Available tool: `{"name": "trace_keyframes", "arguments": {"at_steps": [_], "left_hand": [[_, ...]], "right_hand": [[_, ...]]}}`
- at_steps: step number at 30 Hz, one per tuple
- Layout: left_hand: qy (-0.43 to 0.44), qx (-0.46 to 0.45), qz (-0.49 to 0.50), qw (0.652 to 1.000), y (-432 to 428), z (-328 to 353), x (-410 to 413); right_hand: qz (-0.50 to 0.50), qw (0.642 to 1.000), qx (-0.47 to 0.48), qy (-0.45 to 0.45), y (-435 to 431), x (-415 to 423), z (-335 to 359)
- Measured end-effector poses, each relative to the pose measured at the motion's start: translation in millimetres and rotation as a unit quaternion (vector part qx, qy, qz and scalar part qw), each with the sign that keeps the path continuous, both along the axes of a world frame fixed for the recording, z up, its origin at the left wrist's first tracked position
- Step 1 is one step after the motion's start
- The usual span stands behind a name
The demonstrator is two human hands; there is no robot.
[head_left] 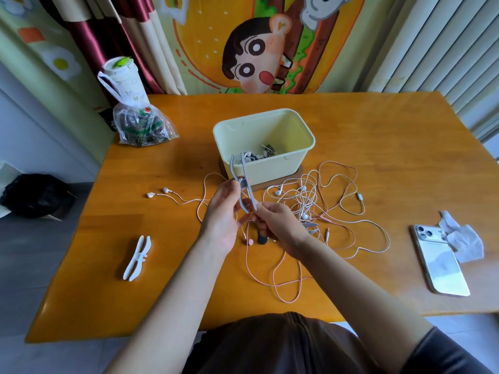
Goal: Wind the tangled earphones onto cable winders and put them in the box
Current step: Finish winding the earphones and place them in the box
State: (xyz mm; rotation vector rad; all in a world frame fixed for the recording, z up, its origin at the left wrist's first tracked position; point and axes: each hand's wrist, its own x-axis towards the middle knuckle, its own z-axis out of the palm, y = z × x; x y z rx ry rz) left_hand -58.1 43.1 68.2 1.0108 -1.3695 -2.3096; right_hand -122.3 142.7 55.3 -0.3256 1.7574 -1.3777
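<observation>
Left grip (224, 211): palm up, fingers curled round the middle of the grey winder (244, 182). Right grip (275, 222): knuckles up, fingertips pinching the winder's lower end. The winder is flexible, matte and rubbery-looking, two long curved arms fanning up toward the box. Both forearms are bare and reach in from the near edge, held above the tabletop (378, 125).

A thin pink cable runs just under both hands; can't tell if I hold it. The tangled earphones (305, 201) lie right of my hands, white and pink cords looped over each other, with white buds and plugs sticking out. One pair of pink-white buds (158, 193) lies apart to the left.

The box (294, 160) is pale yellow smooth plastic, rectangular with rounded corners, sitting on a brown base just beyond my hands. A few wound bundles lie in its bottom.

A spare white winder (137, 257) lies flat at near left. Phone (440, 263) face down at far right, crumpled tissue (461, 238) touching it. Clear plastic bag (140, 125) of dark pieces at far left.
</observation>
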Motion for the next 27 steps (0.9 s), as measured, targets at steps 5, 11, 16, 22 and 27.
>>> {"name": "trace_keyframes", "arguments": {"at_steps": [5, 11, 16, 22, 27], "left_hand": [[-0.026, -0.033, 0.059, 0.997, 10.0, -9.1, -5.0], [-0.076, -0.231, 0.067, 0.968, 6.6, -17.6, -4.4], [-0.104, -0.389, 0.010, 0.916, 1.1, -33.3, 1.5], [-0.111, -0.439, -0.083, 0.888, -6.5, -41.1, 2.1], [-0.091, -0.401, -0.161, 0.897, -3.7, -38.0, 4.2]], "right_hand": [[-0.009, 1.000, -0.005, -0.028, -1.4, 13.5, -2.5], [0.049, 0.997, 0.037, 0.052, 1.7, 18.3, -0.7], [0.135, 0.947, 0.103, 0.274, 10.0, 4.0, 8.0], [0.189, 0.860, 0.155, 0.447, 23.7, -21.9, 18.4], [0.142, 0.856, 0.132, 0.480, 32.6, -48.4, 28.9]]}}
